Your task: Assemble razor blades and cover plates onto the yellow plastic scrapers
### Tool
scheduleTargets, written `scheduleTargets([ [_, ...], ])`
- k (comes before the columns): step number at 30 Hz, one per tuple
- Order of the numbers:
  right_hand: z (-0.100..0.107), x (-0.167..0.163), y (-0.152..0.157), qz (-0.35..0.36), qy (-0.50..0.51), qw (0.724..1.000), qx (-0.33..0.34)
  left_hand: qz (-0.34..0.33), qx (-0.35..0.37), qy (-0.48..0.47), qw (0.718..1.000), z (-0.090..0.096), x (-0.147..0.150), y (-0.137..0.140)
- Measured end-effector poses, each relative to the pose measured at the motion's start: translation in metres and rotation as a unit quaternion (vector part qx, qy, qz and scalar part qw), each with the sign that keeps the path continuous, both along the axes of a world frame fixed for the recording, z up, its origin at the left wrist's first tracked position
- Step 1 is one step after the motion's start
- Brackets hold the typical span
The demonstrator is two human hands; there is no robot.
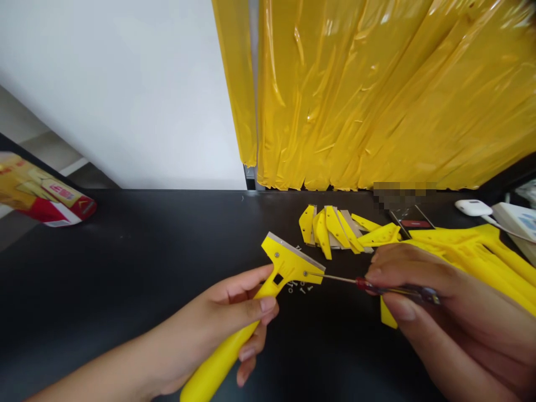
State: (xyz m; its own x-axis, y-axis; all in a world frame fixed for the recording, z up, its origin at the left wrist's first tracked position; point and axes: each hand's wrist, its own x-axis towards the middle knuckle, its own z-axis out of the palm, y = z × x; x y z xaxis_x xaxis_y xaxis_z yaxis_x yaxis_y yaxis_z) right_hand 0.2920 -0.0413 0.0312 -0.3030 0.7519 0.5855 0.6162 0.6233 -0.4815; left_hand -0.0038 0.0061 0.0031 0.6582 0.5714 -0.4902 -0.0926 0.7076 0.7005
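My left hand (pixel 238 318) is wrapped round the handle of a yellow scraper (pixel 288 259), whose metal blade edge points up and away. Two screws sit in the scraper's head. Between the thumb and fingers of my right hand (pixel 435 301) is a screwdriver (pixel 360 283) with a dark, reddish handle. Its thin shaft reaches left, and the tip meets the right-hand screw (pixel 306 273). Several small loose screws and nuts (pixel 300 287) lie on the black table just behind and below the scraper head.
Several yellow scraper head plates and blades (pixel 335 226) lie behind the hands. Yellow scraper handles (pixel 464 251) are piled at the right. A white earphone case (pixel 473 207) and cable sit beyond them. A red and yellow packet (pixel 46 190) stands at the left of the black table (pixel 125 251).
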Motion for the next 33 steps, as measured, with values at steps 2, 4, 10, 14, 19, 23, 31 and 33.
scheduleTargets([
  [2,0.001,0.000,0.000,0.003,-0.010,1.000,0.003,0.001,0.003,0.001,1.000,0.000,0.001,0.000],
  [4,0.002,0.000,-0.001,0.008,-0.014,1.000,0.000,0.004,0.006,0.000,1.000,0.001,0.002,0.000],
  [10,0.005,-0.005,-0.001,0.011,-0.016,1.000,0.010,0.010,0.011,0.001,1.000,0.002,0.004,0.001],
  [14,0.007,-0.004,-0.001,0.046,-0.045,0.998,0.002,0.003,0.017,-0.002,1.000,0.001,0.002,0.001],
  [19,0.004,-0.001,-0.002,0.005,-0.042,0.999,0.000,-0.001,0.016,0.005,1.000,0.001,0.001,0.001],
  [23,0.001,-0.001,-0.002,-0.001,-0.030,1.000,0.008,-0.004,0.018,0.005,1.000,0.001,0.001,0.002],
  [31,0.013,-0.006,0.004,-0.002,-0.065,0.998,0.021,0.000,0.008,0.020,1.000,0.003,0.002,0.003],
  [33,0.019,-0.005,0.008,-0.019,-0.094,0.995,0.034,0.012,0.009,0.027,1.000,0.005,0.004,0.001],
])
